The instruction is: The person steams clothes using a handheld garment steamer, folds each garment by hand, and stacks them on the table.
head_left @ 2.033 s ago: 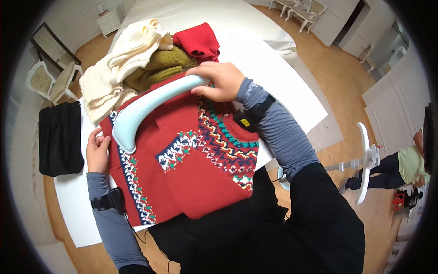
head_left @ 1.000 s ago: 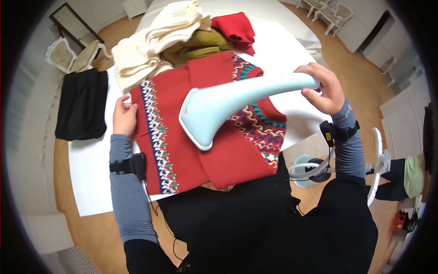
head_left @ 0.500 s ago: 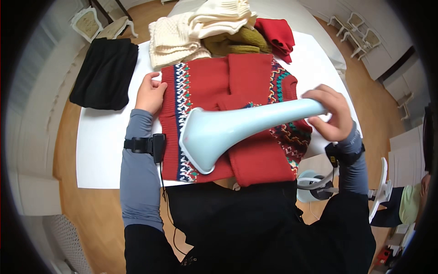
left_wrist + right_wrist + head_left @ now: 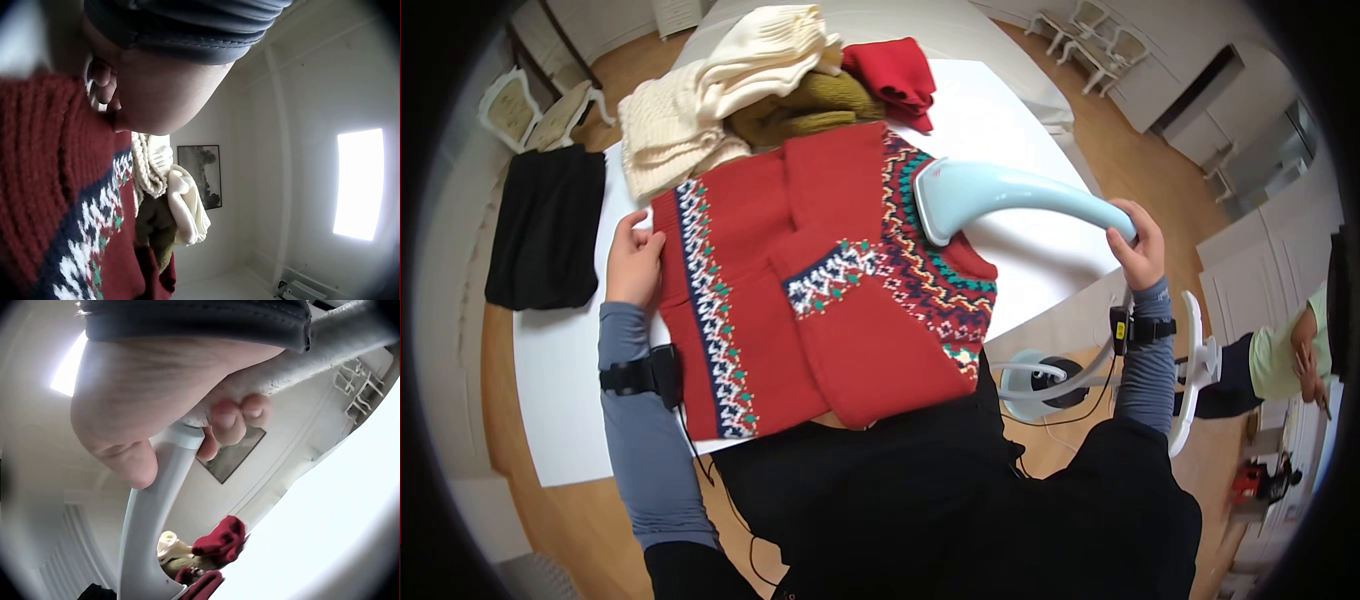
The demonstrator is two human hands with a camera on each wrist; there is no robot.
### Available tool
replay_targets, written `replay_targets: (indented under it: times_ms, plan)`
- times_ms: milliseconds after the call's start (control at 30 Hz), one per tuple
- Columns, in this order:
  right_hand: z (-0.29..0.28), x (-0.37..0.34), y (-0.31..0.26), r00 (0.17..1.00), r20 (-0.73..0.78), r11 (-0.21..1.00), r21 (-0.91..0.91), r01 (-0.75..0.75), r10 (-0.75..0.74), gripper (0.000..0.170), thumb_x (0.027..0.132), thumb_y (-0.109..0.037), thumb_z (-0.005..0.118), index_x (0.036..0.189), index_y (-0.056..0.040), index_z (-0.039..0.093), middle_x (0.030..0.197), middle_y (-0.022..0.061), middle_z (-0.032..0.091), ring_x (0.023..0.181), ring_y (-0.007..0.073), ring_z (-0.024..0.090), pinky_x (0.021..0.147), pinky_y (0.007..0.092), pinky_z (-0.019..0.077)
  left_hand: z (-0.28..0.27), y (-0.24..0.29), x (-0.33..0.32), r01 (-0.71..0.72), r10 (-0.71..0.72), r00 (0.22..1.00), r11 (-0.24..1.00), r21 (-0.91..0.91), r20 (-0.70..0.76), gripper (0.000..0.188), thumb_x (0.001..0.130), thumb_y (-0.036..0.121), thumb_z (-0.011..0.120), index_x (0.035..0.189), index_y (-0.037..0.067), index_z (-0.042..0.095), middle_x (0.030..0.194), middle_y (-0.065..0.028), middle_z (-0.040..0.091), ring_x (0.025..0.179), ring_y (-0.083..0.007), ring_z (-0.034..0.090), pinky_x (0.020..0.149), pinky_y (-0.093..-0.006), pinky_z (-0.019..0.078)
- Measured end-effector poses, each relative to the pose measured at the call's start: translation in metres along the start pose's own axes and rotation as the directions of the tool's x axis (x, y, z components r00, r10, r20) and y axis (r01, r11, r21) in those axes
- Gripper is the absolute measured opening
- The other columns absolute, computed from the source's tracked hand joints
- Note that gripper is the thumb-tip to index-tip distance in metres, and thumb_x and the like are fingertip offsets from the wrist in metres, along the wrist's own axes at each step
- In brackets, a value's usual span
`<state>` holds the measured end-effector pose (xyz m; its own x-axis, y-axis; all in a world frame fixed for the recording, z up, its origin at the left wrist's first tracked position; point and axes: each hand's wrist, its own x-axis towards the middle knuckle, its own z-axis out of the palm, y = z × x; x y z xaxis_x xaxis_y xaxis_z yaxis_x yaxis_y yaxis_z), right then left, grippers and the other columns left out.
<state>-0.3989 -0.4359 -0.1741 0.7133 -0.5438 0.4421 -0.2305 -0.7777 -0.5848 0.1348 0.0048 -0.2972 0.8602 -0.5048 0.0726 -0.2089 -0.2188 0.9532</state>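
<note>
A red patterned sweater (image 4: 740, 330) lies with its sleeves folded across its body. At its ribbed hem, my left hand (image 4: 635, 262) has its fingers curled and pinches the edge; the hem (image 4: 50, 144) fills the left of the left wrist view. My right hand (image 4: 1142, 245) grips the handle end of a pale blue garment steamer (image 4: 1010, 190). The steamer's wide head is over the patterned yoke by the neckline. In the right wrist view, fingers and thumb wrap the handle (image 4: 165, 462) where the light hose (image 4: 325, 353) joins it.
Behind the sweater are cream knits (image 4: 730, 80), an olive knit (image 4: 810, 110) and a red knit (image 4: 895, 80). A folded black garment (image 4: 550, 230) is at the left. The steamer base (image 4: 1040, 380) stands on the floor at right, beside a white stand (image 4: 1197, 370). Another person (image 4: 1280, 350) is farther right.
The steamer head swept from the hem toward the neckline as my right hand moved rightward. My left hand stayed at the hem. The head view shifted meanwhile.
</note>
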Motion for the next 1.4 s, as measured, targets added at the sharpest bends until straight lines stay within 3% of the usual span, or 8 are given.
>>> replay_targets:
  times_ms: [167,400,467,700,1133,1267,1300,1400]
  plan:
    - [0.001,0.003,0.051,0.968,-0.197,0.987,-0.005,-0.159,0.155,0.039,0.094,-0.02,0.073,0.123,0.0042,0.063,0.098,0.0066,0.065,0.086,0.0128,0.06,0.076,0.0272,0.0493,-0.005,-0.009,0.005,-0.072,0.071,0.997,0.992,0.109,0.01,0.042,0.098,0.004,0.062,0.138,0.001,0.048,0.086,-0.0001,0.059,0.076,-0.0075,0.055,0.069,-0.022,0.0458]
    - [0.036,0.066,0.076,0.954,-0.297,0.891,-0.426,-0.155,0.023,0.04,0.095,-0.029,0.069,0.122,-0.0001,0.063,0.103,0.0173,0.07,0.094,0.0277,0.069,0.084,0.0362,0.053,-0.002,0.006,-0.003,-0.016,0.015,1.0,0.992,0.125,0.013,0.043,0.099,0.002,0.059,0.141,-0.001,0.046,0.089,-0.0012,0.059,0.08,-0.0078,0.055,0.073,-0.0225,0.0468]
    - [0.052,0.085,0.079,0.953,-0.285,0.874,-0.432,-0.225,0.105,0.039,0.095,-0.034,0.066,0.119,-0.0029,0.065,0.109,0.0233,0.07,0.103,0.0411,0.066,0.09,0.0464,0.052,-0.002,0.008,-0.003,-0.015,0.015,1.0,0.991,0.129,0.006,0.043,0.099,0.002,0.059,0.14,-0.001,0.046,0.089,-0.0013,0.059,0.08,-0.008,0.055,0.074,-0.0224,0.0468]
    - [0.122,0.142,0.087,0.931,-0.081,0.734,-0.592,-0.333,0.356,0.042,0.098,-0.032,0.057,0.123,0.0021,0.058,0.12,0.0292,0.065,0.111,0.0446,0.064,0.098,0.0505,0.0503,0.001,0.015,-0.008,0.002,-0.004,1.0,0.994,0.109,0.022,0.042,0.099,0.001,0.059,0.14,-0.002,0.047,0.09,-0.0015,0.058,0.08,-0.0076,0.055,0.074,-0.0219,0.0461]
    - [0.186,0.237,0.109,0.832,-0.11,0.678,-0.527,-0.512,0.544,0.055,0.097,-0.042,0.06,0.14,-0.0085,0.055,0.143,0.0203,0.052,0.135,0.0356,0.049,0.114,0.0458,0.0405,-0.01,-0.007,0.0,0.017,-0.016,0.999,0.999,-0.032,0.051,0.043,0.1,0.003,0.06,0.141,0.003,0.049,0.086,0.0021,0.055,0.077,-0.0062,0.052,0.072,-0.0207,0.0434]
    - [0.187,0.254,0.119,0.809,-0.063,0.683,-0.499,-0.533,0.585,0.061,0.095,-0.045,0.063,0.143,-0.009,0.054,0.144,0.02,0.052,0.135,0.0344,0.05,0.113,0.0448,0.0422,-0.01,-0.006,0.002,0.05,-0.046,0.998,0.996,-0.08,0.044,0.044,0.101,0.007,0.061,0.143,0.002,0.047,0.107,-0.0034,0.061,0.096,-0.0091,0.057,0.088,-0.0223,0.0473]
    - [0.189,0.258,0.124,0.81,-0.058,0.686,-0.497,-0.531,0.584,0.061,0.095,-0.045,0.063,0.143,-0.009,0.054,0.144,0.02,0.052,0.135,0.0344,0.05,0.113,0.0448,0.0422,-0.011,-0.005,0.002,0.071,-0.071,0.997,0.997,-0.02,0.01,0.052,0.1,0.01,0.064,0.147,0.002,0.043,0.133,-0.0131,0.058,0.105,-0.012,0.059,0.095,-0.0265,0.0479]
    - [0.194,0.26,0.14,0.86,-0.087,0.748,-0.455,-0.483,0.503,0.063,0.09,-0.045,0.067,0.142,-0.0098,0.056,0.14,0.0216,0.054,0.133,0.0359,0.053,0.111,0.0445,0.0447,-0.017,-0.009,0.007,0.023,-0.021,1.0,0.996,0.09,-0.024,0.058,0.1,0.012,0.065,0.151,0.002,0.039,0.15,-0.0192,0.047,0.12,-0.0168,0.056,0.103,-0.0299,0.0454]
